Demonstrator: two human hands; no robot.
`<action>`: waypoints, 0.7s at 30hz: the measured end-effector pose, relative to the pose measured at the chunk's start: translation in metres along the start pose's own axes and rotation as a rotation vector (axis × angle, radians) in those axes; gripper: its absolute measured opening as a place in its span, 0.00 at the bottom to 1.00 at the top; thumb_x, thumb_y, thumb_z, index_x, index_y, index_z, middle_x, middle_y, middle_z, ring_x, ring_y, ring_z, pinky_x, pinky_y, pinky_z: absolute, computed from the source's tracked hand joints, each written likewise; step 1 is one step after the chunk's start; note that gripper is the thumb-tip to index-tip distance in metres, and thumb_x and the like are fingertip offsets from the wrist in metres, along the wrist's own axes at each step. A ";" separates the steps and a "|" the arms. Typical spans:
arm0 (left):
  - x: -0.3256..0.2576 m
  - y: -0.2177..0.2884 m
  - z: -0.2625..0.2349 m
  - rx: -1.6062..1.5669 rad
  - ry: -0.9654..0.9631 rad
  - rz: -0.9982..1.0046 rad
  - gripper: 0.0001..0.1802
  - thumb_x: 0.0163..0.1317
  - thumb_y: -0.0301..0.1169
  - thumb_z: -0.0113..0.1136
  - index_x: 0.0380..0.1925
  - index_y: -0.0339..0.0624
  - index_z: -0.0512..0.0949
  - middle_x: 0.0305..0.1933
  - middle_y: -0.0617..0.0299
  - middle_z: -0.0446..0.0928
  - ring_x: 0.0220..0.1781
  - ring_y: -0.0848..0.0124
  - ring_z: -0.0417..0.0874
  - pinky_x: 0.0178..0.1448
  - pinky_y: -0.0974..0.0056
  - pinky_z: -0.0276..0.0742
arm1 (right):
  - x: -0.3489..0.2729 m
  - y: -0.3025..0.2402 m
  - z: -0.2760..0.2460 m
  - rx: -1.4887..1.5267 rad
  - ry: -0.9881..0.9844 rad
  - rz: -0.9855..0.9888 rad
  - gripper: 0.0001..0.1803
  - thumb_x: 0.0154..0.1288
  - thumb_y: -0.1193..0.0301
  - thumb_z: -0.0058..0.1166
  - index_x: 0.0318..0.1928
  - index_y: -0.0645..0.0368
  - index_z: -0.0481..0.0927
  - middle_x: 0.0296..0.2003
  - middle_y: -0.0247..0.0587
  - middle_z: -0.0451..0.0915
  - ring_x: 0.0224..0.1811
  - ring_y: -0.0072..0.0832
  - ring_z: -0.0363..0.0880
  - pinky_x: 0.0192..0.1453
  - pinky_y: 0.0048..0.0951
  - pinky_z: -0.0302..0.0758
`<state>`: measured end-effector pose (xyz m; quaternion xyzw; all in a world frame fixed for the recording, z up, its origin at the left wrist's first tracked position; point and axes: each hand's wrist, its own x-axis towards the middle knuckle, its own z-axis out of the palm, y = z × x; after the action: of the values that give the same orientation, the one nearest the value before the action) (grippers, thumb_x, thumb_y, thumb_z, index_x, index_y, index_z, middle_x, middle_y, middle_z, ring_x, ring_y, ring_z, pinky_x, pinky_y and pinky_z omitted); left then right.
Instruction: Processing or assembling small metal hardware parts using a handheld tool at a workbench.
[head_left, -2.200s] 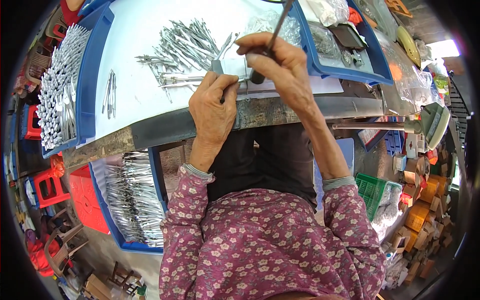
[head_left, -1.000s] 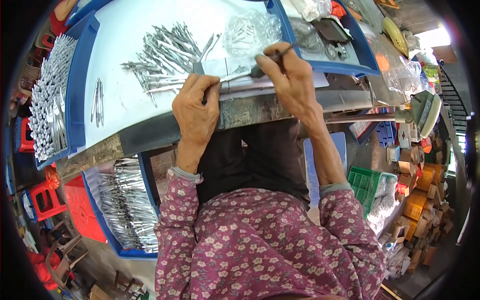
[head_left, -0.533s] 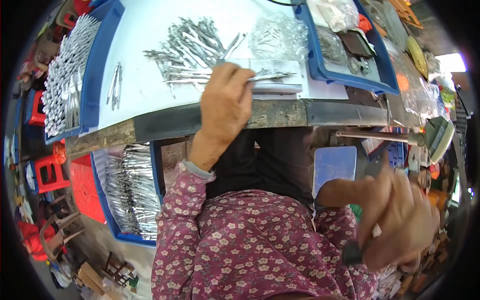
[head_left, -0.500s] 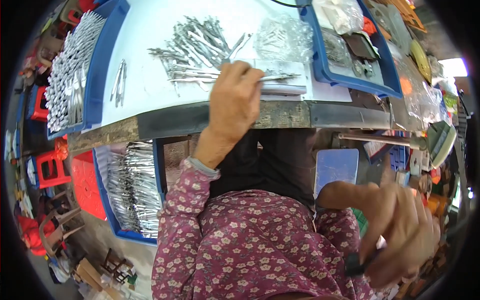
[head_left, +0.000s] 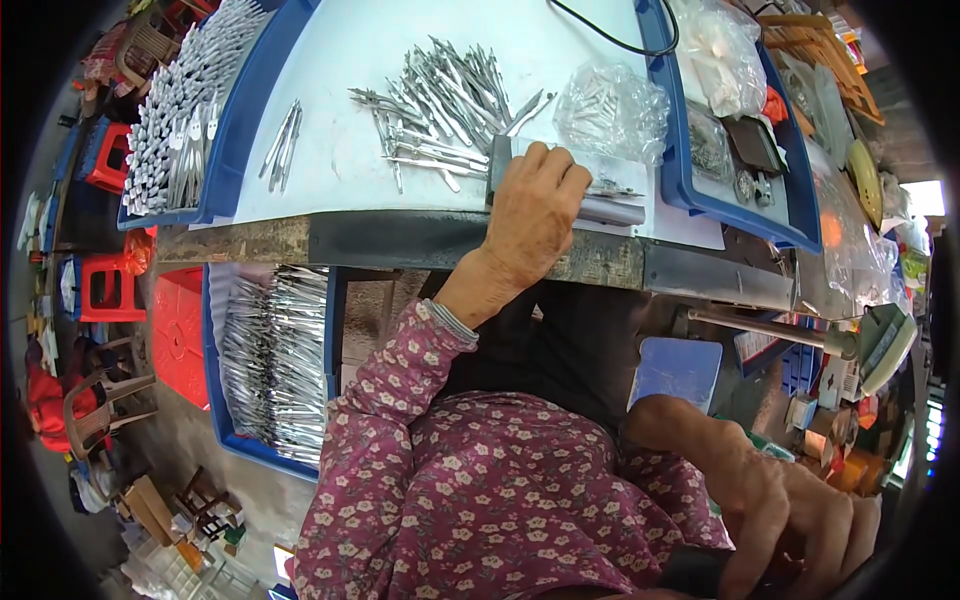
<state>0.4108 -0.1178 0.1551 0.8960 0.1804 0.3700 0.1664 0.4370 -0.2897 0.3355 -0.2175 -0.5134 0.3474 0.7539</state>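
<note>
left hand (head_left: 530, 215) presses metal block (head_left: 565, 195) beside unsorted nipper pile (head_left: 440, 100); right hand (head_left: 790, 510) grips dark handle (head_left: 695, 572); crate (head_left: 270, 370) already well filled, so seemingly midway.

A loose pile of metal pieces (head_left: 440, 95) lies on the white table (head_left: 380, 40), with a few more pieces (head_left: 283, 140) apart to its left. A clear bag (head_left: 612, 105) of small parts sits just right of the pile. A black cable (head_left: 610, 35) curves over the far end. Left, a blue tray (head_left: 232, 130) holds rows of metal blanks (head_left: 185, 110). Below the table's edge, a blue bin (head_left: 212, 380) is full of metal strips (head_left: 275, 365), beside a red crate (head_left: 180, 335). Right, another blue tray (head_left: 745, 215) holds bags and small items.
</note>
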 end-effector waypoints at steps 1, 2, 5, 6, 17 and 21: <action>0.000 -0.001 -0.001 -0.037 0.019 -0.008 0.12 0.41 0.16 0.56 0.29 0.38 0.74 0.30 0.57 0.70 0.33 0.60 0.70 0.38 0.61 0.68 | 0.000 0.002 0.000 0.015 0.011 -0.030 0.08 0.61 0.74 0.46 0.26 0.47 0.70 0.23 0.22 0.69 0.28 0.17 0.71 0.39 0.18 0.68; 0.001 -0.001 -0.002 -0.078 0.035 -0.013 0.12 0.41 0.15 0.56 0.29 0.37 0.74 0.30 0.57 0.70 0.34 0.59 0.70 0.38 0.60 0.68 | -0.001 0.005 0.000 0.026 0.026 -0.062 0.09 0.61 0.75 0.46 0.25 0.47 0.69 0.22 0.22 0.69 0.27 0.17 0.71 0.38 0.18 0.68; 0.003 -0.005 -0.014 -0.136 0.126 -0.033 0.11 0.42 0.15 0.56 0.29 0.37 0.73 0.29 0.56 0.70 0.34 0.58 0.70 0.38 0.59 0.67 | -0.001 0.007 0.002 0.059 0.051 -0.123 0.11 0.60 0.76 0.46 0.23 0.47 0.69 0.21 0.22 0.68 0.25 0.16 0.70 0.35 0.18 0.69; 0.001 -0.010 -0.019 -0.154 0.182 -0.063 0.09 0.45 0.15 0.56 0.29 0.36 0.73 0.30 0.55 0.71 0.35 0.57 0.71 0.38 0.59 0.67 | 0.001 0.004 0.003 0.053 0.046 -0.083 0.10 0.61 0.75 0.45 0.24 0.47 0.69 0.22 0.22 0.68 0.26 0.16 0.70 0.36 0.19 0.68; -0.062 -0.114 -0.104 0.291 0.319 -0.541 0.05 0.52 0.23 0.54 0.30 0.38 0.75 0.31 0.52 0.73 0.39 0.54 0.72 0.43 0.55 0.67 | 0.009 -0.007 0.009 -0.006 -0.070 0.321 0.11 0.69 0.62 0.33 0.32 0.47 0.68 0.28 0.22 0.68 0.34 0.20 0.68 0.50 0.29 0.64; -0.060 -0.144 -0.114 0.502 0.229 -0.570 0.06 0.52 0.25 0.54 0.30 0.38 0.76 0.32 0.51 0.74 0.40 0.54 0.73 0.44 0.54 0.68 | 0.006 0.031 -0.007 -0.061 -0.032 0.113 0.07 0.58 0.73 0.54 0.26 0.61 0.74 0.23 0.40 0.75 0.27 0.29 0.78 0.34 0.26 0.77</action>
<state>0.2601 0.0009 0.1330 0.7756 0.5243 0.3510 0.0173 0.4358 -0.2644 0.3156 -0.2634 -0.5226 0.3772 0.7178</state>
